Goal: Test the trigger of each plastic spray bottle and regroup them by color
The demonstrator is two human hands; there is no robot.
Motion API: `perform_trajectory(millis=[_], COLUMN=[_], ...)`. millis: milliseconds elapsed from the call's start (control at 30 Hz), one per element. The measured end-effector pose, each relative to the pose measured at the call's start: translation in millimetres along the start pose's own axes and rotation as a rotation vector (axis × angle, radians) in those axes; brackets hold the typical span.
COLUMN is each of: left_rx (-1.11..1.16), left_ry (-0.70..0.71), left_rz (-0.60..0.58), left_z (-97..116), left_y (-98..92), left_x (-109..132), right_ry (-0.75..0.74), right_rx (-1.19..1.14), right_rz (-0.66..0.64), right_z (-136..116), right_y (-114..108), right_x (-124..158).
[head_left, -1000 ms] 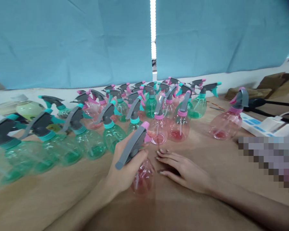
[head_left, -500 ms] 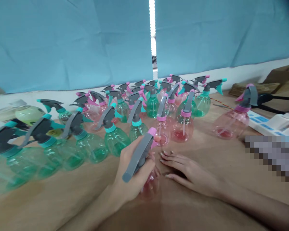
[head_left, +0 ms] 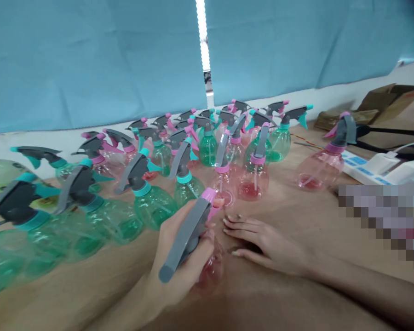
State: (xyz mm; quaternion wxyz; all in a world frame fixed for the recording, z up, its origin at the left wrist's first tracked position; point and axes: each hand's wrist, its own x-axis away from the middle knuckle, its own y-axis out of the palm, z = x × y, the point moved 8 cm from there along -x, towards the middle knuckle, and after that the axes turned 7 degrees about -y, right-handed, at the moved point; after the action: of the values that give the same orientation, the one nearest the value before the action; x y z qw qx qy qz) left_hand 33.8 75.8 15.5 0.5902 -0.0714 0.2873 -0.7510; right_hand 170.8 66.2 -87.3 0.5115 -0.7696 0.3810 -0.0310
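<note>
My left hand (head_left: 182,248) is wrapped round the neck of a pink spray bottle (head_left: 210,271) with a grey head and pink nozzle; the nozzle points away from me. My fingers hide its collar. Beside it, my right hand (head_left: 258,239) lies on the wooden table (head_left: 283,294), fingers stretched out and holding nothing. Just beyond the hands stand two pink spray bottles (head_left: 253,181) with grey heads. A row of green spray bottles (head_left: 155,202) with turquoise collars runs to the left.
More pink and green spray bottles crowd the table's back. One pink spray bottle (head_left: 322,168) stands apart at right, by a white power strip (head_left: 362,168) with plugs and black cables. Brown cardboard (head_left: 386,103) lies behind. A blue sheet (head_left: 124,59) covers the wall.
The view has shifted slightly, so most bottles appear farther left. My left hand still grips the pink spray bottle, and my right hand stays flat on the table.
</note>
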Motion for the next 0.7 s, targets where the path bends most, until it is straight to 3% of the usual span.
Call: perform_trajectory(millis=[200, 700], left_rx=[0.003, -0.015], left_ry=[-0.035, 0.061], left_rz=[0.002, -0.020], left_z=[-0.9, 5.0], left_y=[-0.2, -0.6], left_x=[0.5, 0.8], right_ry=[0.000, -0.009], right_rx=[0.041, 0.027], right_rz=[-0.027, -0.039], right_z=[0.1, 4.0], right_y=[-1.1, 2.2], right_x=[-0.7, -0.3])
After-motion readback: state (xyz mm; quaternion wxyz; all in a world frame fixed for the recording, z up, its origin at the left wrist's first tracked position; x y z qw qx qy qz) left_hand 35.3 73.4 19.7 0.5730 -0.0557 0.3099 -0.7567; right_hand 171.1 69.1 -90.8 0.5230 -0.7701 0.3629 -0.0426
